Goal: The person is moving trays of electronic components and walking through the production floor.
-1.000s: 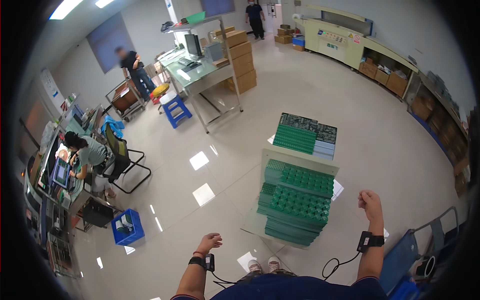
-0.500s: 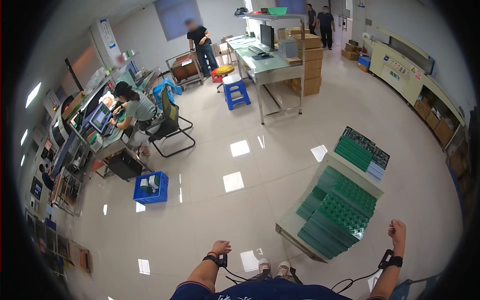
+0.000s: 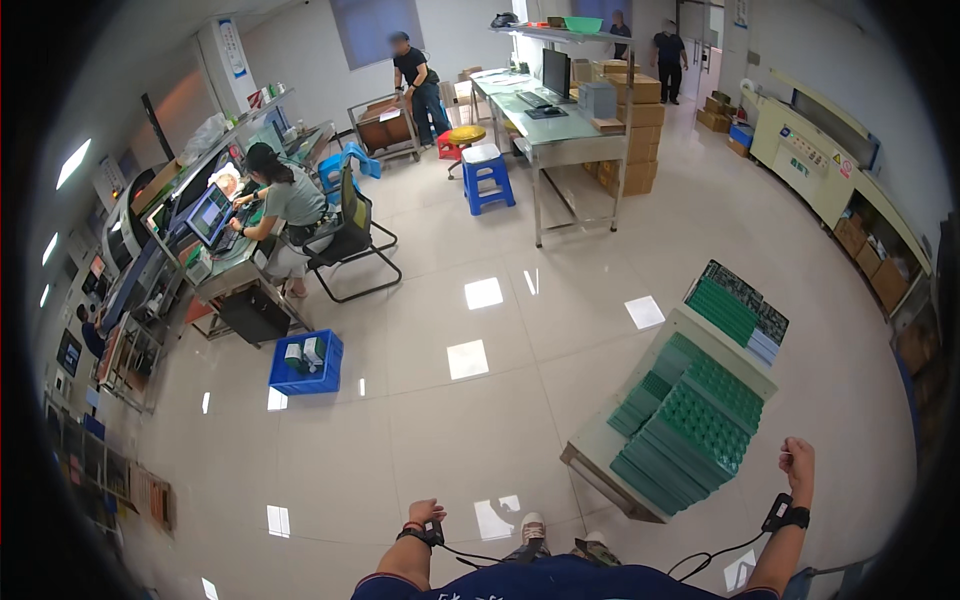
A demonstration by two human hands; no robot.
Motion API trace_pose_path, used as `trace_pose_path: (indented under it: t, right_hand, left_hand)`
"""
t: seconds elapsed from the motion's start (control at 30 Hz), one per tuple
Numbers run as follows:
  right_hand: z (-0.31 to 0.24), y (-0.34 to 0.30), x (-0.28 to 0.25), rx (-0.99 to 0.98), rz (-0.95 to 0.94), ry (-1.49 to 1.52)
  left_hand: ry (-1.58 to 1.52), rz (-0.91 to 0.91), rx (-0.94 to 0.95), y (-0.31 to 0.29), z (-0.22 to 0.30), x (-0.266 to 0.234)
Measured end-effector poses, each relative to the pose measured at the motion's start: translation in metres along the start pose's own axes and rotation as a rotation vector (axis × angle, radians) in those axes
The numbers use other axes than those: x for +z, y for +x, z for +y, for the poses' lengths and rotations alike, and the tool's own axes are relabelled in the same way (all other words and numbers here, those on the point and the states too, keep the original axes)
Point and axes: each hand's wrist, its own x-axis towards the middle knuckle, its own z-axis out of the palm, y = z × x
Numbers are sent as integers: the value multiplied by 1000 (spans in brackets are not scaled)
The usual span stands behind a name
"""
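Note:
My left hand (image 3: pixel 427 511) hangs low over the floor, its fingers loosely bent and nothing visible in it. At the right, my right hand (image 3: pixel 797 460) is curled into a loose fist, with no object showing in it. Nearest to that hand are stacked green sheets with rows of raised bumps (image 3: pixel 690 425), apart from my fingers. They rest on a pale-topped cart (image 3: pixel 590 440). Beyond a raised pale edge lie another green stack (image 3: pixel 722 310) and dark circuit boards (image 3: pixel 745 288). Dark bands with small cabled boxes sit on both my wrists.
A blue crate (image 3: pixel 306 362) with green-and-white bundles stands on the tiled floor (image 3: pixel 440 420). Left of centre, a person sits on a black chair (image 3: pixel 355 235) at a workbench. Ahead are a blue stool (image 3: pixel 488 180), a glass-topped table (image 3: pixel 560 125) and cardboard boxes. A pale machine (image 3: pixel 810 150) lines the right.
The room and cart have shifted slightly in view, and my feet have changed position. My left hand sits lower and further left. The person by the brown cart now leans toward it.

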Motion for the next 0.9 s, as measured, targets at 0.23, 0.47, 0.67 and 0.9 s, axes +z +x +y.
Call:
trace_pose_path:
  t: [0.23,0.47,0.67,0.9]
  right_hand:
    - [-6,39,-12,22,-67,-15]
    - [7,142,-7,-22,-185,-319]
    - [48,272,11,-562,-228,-674]
    - [35,253,47,-703,-213,-914]
  left_hand:
    - [-257,73,-19,-23,-1,25]
    - [-630,276,-115,-75,-25,82]
    - [-378,379,-28,-128,-71,154]
    - [-798,497,-207,-200,-132,193]
